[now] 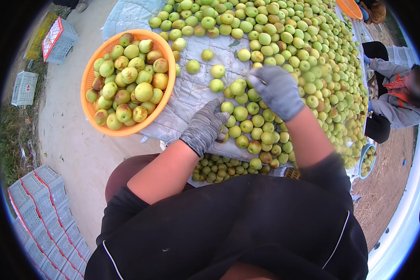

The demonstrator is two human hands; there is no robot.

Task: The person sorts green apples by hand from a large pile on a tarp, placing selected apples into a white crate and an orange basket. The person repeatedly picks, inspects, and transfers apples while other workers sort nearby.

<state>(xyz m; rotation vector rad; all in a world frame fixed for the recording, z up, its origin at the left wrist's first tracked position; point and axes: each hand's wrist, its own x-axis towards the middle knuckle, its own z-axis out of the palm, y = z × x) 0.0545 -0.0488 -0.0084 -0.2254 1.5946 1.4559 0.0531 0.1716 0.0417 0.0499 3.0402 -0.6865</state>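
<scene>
My left hand (205, 126), in a grey knitted glove, lies at the near left edge of a spread of green jujubes (240, 113). Its fingers touch the fruit there, and its palm side is hidden. My right hand (277, 90), gloved in grey too, hovers blurred over the fruit farther right. Its fingers are bent, and whether a jujube is between them cannot be made out. A few single jujubes (217, 71) lie apart on the pale quilted cloth (192, 91). To the left, an orange plastic basket (86, 111) is heaped with jujubes, many blotched brown.
More jujubes (221, 168) lie below the table edge, close to my body. Stacked grey crates (43, 210) stand at lower left, others (24, 88) by the path (68, 115). Across the pile sits another person (399, 91); a blue basket (363, 162) of fruit stands at right.
</scene>
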